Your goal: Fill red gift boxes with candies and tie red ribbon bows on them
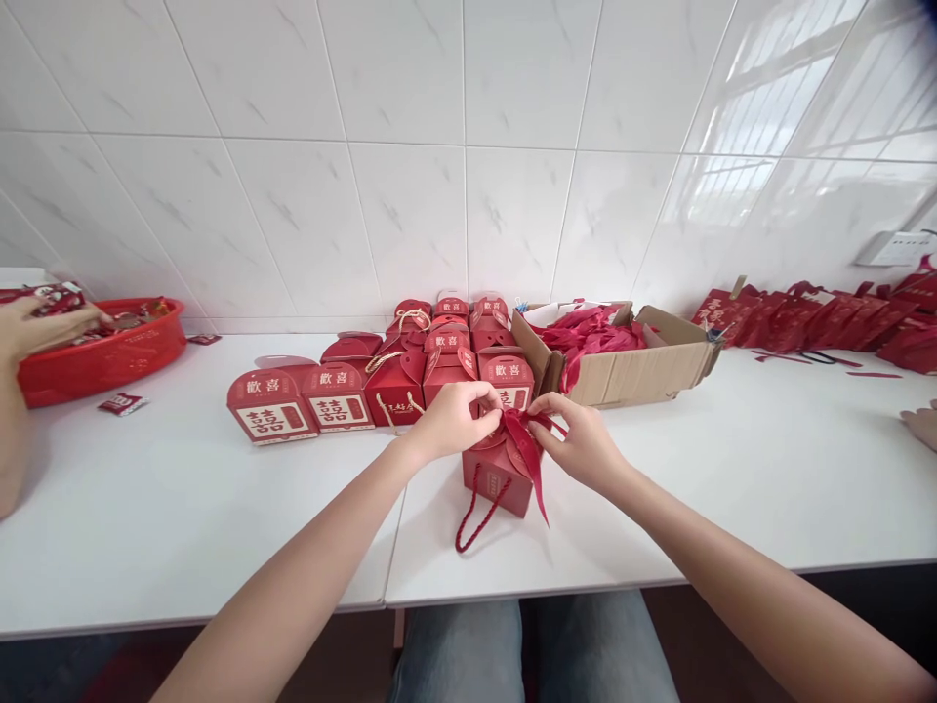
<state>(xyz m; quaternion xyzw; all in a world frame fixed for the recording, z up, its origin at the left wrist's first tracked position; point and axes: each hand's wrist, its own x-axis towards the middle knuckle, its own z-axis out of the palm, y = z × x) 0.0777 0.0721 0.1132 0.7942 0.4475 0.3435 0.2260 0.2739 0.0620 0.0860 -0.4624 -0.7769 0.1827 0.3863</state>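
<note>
A small red gift box (498, 477) with a twisted rope handle (483, 517) hanging down its front stands on the white table before me. Over its top lies a dark pink ribbon (525, 451), looped, with one tail falling down the right side. My left hand (461, 418) pinches the ribbon from the left, thumb and forefinger together. From the right, my right hand (578, 436) grips another part of it, fingers closed. The exact form of the knot between my fingertips cannot be made out.
Several red boxes (338, 397) stand in rows behind and left. A cardboard box (630, 376) of pink ribbons sits behind my right hand. At far left, another person's hand (51, 322) is over a red basin (117, 356). Red bags (812, 317) line the right; another person's fingers (923, 423) show there.
</note>
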